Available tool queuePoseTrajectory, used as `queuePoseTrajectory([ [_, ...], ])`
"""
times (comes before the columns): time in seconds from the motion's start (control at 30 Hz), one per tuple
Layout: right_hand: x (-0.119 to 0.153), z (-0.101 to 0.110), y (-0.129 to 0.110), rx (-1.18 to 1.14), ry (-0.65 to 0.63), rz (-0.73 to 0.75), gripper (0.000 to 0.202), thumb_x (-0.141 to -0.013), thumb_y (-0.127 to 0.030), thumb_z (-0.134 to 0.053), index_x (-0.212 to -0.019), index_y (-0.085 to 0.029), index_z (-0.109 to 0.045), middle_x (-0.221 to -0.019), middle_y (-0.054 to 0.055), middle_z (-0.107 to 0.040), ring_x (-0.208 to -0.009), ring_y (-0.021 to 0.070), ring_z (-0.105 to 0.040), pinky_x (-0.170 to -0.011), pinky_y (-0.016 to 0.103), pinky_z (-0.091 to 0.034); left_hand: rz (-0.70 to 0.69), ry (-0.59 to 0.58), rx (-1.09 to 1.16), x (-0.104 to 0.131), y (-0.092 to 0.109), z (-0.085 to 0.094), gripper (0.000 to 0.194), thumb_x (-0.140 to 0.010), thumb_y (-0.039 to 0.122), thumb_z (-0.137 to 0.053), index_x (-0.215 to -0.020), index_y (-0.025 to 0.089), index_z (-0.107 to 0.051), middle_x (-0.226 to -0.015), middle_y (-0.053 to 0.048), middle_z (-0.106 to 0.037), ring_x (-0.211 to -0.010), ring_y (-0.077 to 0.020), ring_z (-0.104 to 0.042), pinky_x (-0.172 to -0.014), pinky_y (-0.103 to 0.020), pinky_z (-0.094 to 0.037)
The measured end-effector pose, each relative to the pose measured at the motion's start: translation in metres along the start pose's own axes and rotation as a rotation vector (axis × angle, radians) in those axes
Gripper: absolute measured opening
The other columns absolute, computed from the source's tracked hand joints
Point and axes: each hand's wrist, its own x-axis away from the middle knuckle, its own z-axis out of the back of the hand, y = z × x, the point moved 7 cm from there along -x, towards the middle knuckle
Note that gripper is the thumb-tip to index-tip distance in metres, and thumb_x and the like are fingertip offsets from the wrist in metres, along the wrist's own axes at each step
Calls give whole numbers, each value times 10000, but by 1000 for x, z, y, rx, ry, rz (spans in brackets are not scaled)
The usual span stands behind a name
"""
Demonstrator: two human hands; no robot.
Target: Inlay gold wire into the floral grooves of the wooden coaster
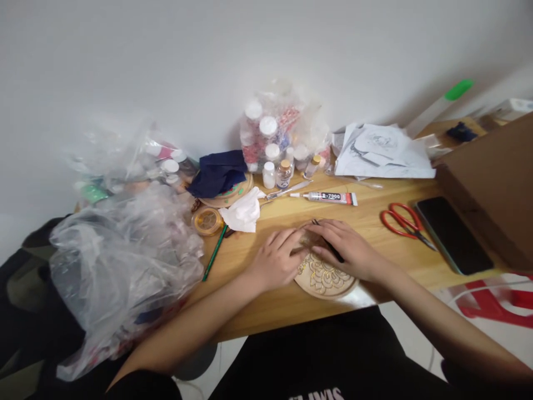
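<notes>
A round, beige embroidery-like disc (327,276) with a gold flower pattern lies on the wooden table near its front edge. My left hand (278,260) rests on the disc's left side, fingers bent over its surface; whether it pinches anything is hidden. Over the disc's upper right side is my right hand (345,247), its fingers closed round black tweezers (333,249) whose tips point up and left. Just behind the hands lies a tube of glue (331,198) marked B-7000.
Red-handled scissors (403,221) and a black phone (453,235) lie right, beside a cardboard box (491,189). Plastic bags (129,261) fill the left. Small bottles (283,173), papers (381,150), a white tissue (245,210), a green pencil (215,253) and a gold spool (207,221) lie further back.
</notes>
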Motion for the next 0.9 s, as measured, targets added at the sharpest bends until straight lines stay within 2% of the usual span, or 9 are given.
queuePoseTrajectory([
  [0.13,-9,3,5,1,18,67,331,-949,-257,-465,-1260,-165,-530,-1136,159,-689,-1108,283,-635,-886,477,-549,38,-71,8,0,-7,-5,390,-861,216,-564,-1248,216,-616,-1430,-164,-471,-1322,-331,-421,-1008,-512,-422],
  [0.23,-17,7,9,-20,13,143,342,-926,-175,-442,-1255,-147,-533,-1094,155,-694,-1023,267,-649,-856,460,-554,67,-72,4,-1,-11,-6,398,-873,245,-557,-1267,227,-611,-1470,-173,-418,-1373,-361,-353,-1008,-544,-400],
  [0.4,-29,17,17,-113,-23,179,365,-870,-119,-461,-1212,-181,-572,-1052,114,-708,-953,236,-661,-838,431,-547,102,-93,22,-2,-13,-6,392,-885,266,-543,-1270,258,-616,-1477,-182,-394,-1379,-381,-343,-1000,-554,-385],
  [0.47,-33,23,21,-196,46,153,345,-851,-95,-463,-1153,-184,-604,-1028,98,-714,-939,216,-669,-828,395,-548,107,-95,28,-1,-13,-6,402,-884,254,-541,-1280,263,-610,-1472,-181,-396,-1379,-380,-346,-1004,-550,-380],
  [0.67,-26,33,54,-560,406,-35,278,-849,-90,-500,-1042,-198,-670,-880,29,-717,-824,140,-683,-764,286,-540,108,-73,48,1,-13,-7,396,-894,239,-509,-1278,226,-602,-1460,-194,-398,-1381,-386,-346,-1008,-555,-379],
  [0.8,-19,30,74,-666,483,-87,303,-805,-59,-491,-998,-199,-678,-825,14,-707,-751,119,-676,-699,253,-527,106,-105,59,1,-12,-10,414,-903,224,-491,-1307,207,-575,-1455,-200,-395,-1390,-380,-337,-1017,-551,-382],
  [0.9,-20,30,88,-752,535,-150,282,-763,-56,-505,-936,-194,-679,-768,-2,-700,-695,113,-667,-660,252,-521,116,-120,61,3,-12,-11,414,-929,286,-494,-1334,224,-551,-1468,-195,-373,-1392,-393,-328,-1022,-568,-381],
])
